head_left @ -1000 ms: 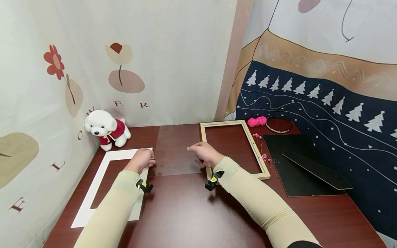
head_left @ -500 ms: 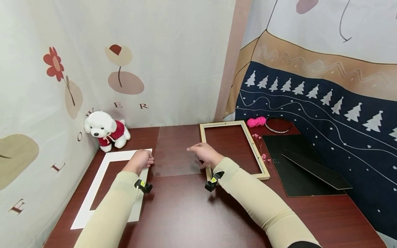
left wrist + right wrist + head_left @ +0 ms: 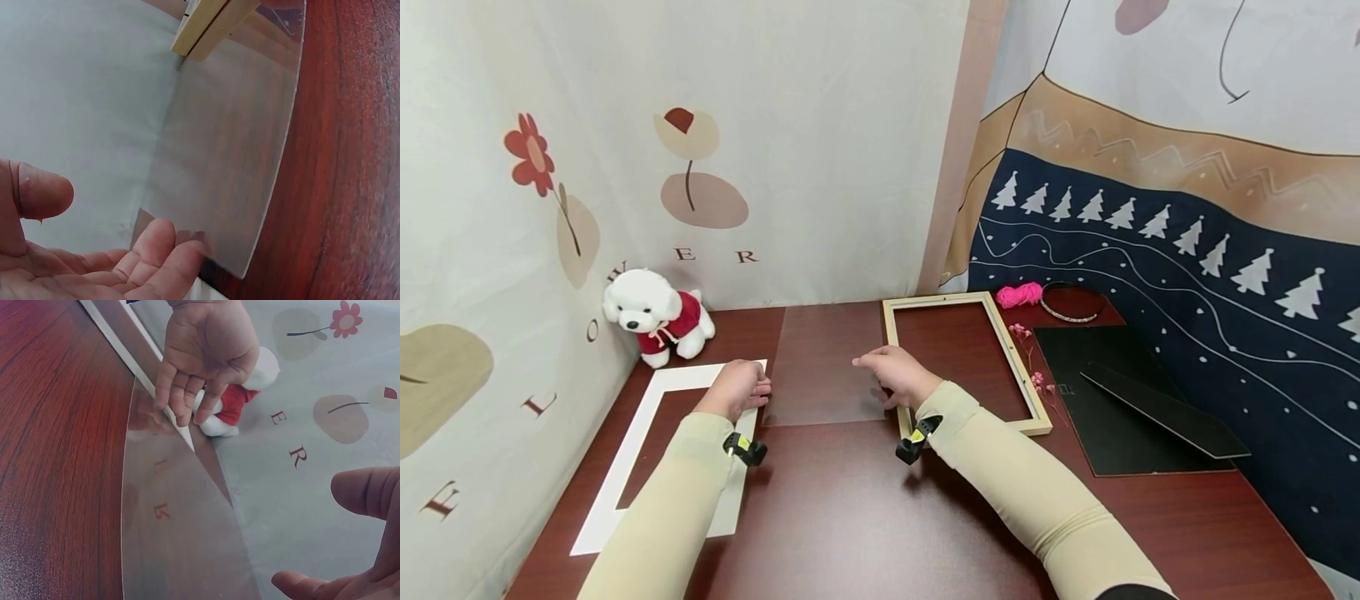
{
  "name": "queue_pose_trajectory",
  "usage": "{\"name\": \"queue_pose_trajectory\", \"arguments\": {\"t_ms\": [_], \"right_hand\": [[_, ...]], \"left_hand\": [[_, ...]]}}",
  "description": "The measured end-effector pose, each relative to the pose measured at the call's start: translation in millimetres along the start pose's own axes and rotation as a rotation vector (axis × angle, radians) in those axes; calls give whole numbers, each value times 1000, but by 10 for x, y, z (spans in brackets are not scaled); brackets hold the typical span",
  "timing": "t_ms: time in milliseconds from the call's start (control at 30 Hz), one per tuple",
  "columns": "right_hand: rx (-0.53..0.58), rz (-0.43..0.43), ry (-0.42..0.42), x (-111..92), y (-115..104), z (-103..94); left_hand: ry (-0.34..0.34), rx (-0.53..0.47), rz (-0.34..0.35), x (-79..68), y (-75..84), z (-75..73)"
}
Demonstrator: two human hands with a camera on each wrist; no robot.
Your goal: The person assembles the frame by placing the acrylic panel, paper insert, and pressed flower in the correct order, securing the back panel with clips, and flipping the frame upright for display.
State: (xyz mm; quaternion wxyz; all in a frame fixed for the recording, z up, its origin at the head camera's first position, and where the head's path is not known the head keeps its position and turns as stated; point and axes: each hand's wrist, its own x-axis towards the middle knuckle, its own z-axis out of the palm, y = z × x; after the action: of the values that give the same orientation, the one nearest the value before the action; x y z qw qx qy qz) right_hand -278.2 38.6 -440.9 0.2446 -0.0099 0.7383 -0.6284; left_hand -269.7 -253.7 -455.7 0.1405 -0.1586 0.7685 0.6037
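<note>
A clear sheet [image 3: 827,367] lies flat on the table between my two hands, the backdrop mirrored in its surface. At its left edge is my left hand [image 3: 739,388], above the white mat board [image 3: 625,467] with a cut-out window. In the left wrist view the fingertips [image 3: 187,256] meet the sheet's edge and the thumb stands apart. My right hand [image 3: 898,373] is at the sheet's right edge, over the left rail of a light wooden picture frame [image 3: 1026,367]. Its thumb points left, away from the fingers; whether those touch the sheet is hidden.
A white plush dog [image 3: 658,312] in red sits at the back left. To the right lies a black backing board [image 3: 1112,433] with a raised stand leg [image 3: 1165,410]. Pink yarn [image 3: 1020,294], a headband [image 3: 1071,317] and pink dried flowers [image 3: 1039,379] lie beyond the frame.
The near edge of the clear sheet has shifted very slightly to the left. My left hand has moved a touch left; the right hand keeps its place.
</note>
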Motion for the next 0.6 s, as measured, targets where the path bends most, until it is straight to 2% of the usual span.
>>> {"name": "queue_pose_trajectory", "arguments": {"t_ms": [200,267,500,600], "right_hand": [[-8,-12,11,-17,5,12],[-13,-13,14,-17,6,11],[-11,-9,18,-15,-18,1],[-11,-9,17,-28,-30,-7]], "left_hand": [[65,-76,32,-17,-2,35],[61,-97,50,-10,-21,48],[-97,-78,94,-11,-123,68],[-123,-48,95,-22,-166,82]]}}
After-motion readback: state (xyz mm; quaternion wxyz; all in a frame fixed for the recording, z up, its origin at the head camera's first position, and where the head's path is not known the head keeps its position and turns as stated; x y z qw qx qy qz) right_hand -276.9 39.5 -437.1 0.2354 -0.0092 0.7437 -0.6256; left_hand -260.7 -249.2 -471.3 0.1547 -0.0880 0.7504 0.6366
